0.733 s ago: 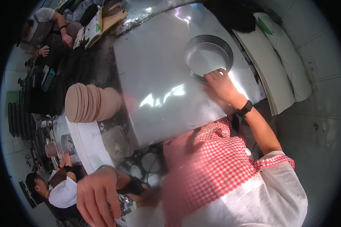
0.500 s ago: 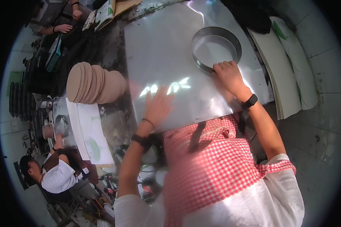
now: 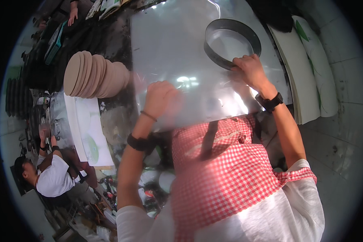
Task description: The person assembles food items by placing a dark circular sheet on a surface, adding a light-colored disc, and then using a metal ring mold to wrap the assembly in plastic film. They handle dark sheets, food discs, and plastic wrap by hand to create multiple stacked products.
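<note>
Hoop (image 3: 252,38) of dark grey metal sits over the far right part of a shiny silvery sheet (image 3: 169,44), its opening facing up. Being round, it has no long axis of its own; seen from above at a slant, its outline is an oval running from upper left to lower right. Whether its near edge rests flat on the sheet or is slightly raised cannot be told.

The person's right hand (image 3: 252,72) is clamped on the hoop's near rim, fingers bent over the metal at the side closest to the body; the thumb is hard to make out. The left hand (image 3: 161,99), blurred, is over the sheet's near left portion, well apart from the hoop. Its fingers look curled, but how tightly, and whether they touch the surface, cannot be told. Farther left stands a stack of round tan discs (image 3: 94,76).
</note>
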`<state>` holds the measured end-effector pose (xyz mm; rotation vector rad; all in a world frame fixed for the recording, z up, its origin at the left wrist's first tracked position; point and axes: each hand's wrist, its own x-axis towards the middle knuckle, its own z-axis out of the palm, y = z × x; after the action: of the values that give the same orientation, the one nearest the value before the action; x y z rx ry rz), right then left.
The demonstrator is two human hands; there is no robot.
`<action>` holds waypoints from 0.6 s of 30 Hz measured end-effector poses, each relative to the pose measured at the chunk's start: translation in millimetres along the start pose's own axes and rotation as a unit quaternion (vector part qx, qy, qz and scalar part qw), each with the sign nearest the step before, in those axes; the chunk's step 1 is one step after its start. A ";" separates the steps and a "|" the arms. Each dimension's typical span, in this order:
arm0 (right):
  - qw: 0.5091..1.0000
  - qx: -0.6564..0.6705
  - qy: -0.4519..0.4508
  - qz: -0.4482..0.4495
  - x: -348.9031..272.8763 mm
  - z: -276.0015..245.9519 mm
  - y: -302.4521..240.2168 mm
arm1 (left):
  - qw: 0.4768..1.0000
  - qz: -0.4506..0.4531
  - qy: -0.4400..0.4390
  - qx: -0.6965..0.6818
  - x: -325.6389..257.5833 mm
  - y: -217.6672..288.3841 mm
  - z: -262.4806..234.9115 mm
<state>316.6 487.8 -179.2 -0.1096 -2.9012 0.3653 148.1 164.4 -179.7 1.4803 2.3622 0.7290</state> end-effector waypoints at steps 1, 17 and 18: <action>0.994 0.103 0.016 -0.021 -0.5 -28.1 -13.6 | 1.000 0.002 0.007 0.000 9.2 0.6 -4.4; 0.928 0.309 -0.056 -0.200 4.0 28.7 -127.6 | 0.966 0.184 0.135 0.123 -21.9 19.2 -31.3; 0.930 0.306 -0.057 -0.193 -2.2 23.0 -126.8 | 0.965 0.155 0.126 0.171 -36.8 11.6 -15.5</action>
<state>307.8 359.6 -169.3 0.5853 -2.6707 1.1935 166.1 131.5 -162.1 2.0471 2.5728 0.6301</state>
